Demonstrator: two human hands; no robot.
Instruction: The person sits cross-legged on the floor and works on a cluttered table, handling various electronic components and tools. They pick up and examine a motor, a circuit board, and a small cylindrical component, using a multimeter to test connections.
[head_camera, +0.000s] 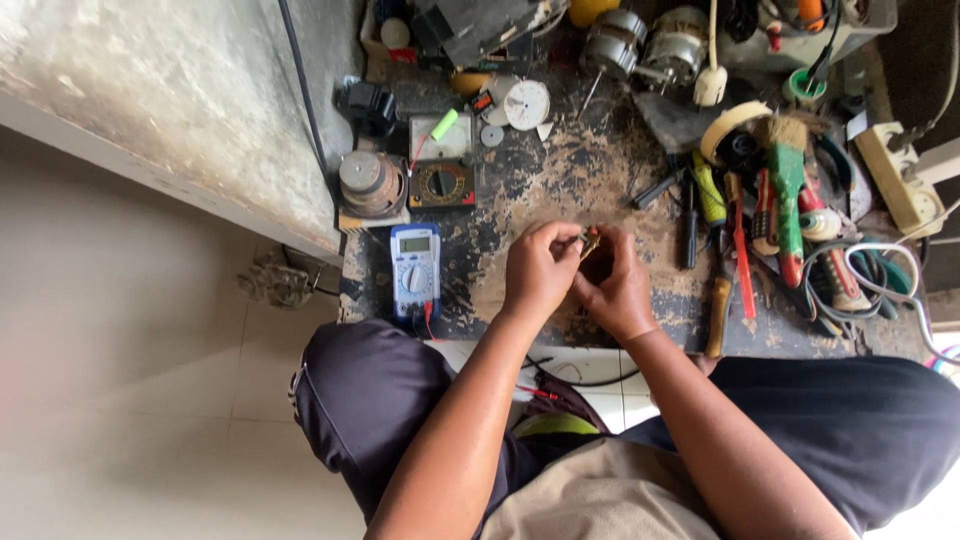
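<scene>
Head view: I am sitting with my knees against the near edge of the counter (560, 190), forearms reaching forward between them. My left hand (538, 272) and my right hand (615, 290) are meeting above the worn, scuffed middle of the counter. Both grips are closing narrowly on one small brass-coloured part (589, 242), pinched between the fingertips of the two hands and raised just off the surface. To my left, a blue digital multimeter (415, 268) is lying near the edge; beyond it an analog meter (441, 163) is sitting beside a round metal component (369, 183). To my right, screwdrivers (712, 195), a green-handled brush (786, 190) and coiled cables (870, 280) are lying together. Farthest away, two small motors (645, 45) are resting at the back.
</scene>
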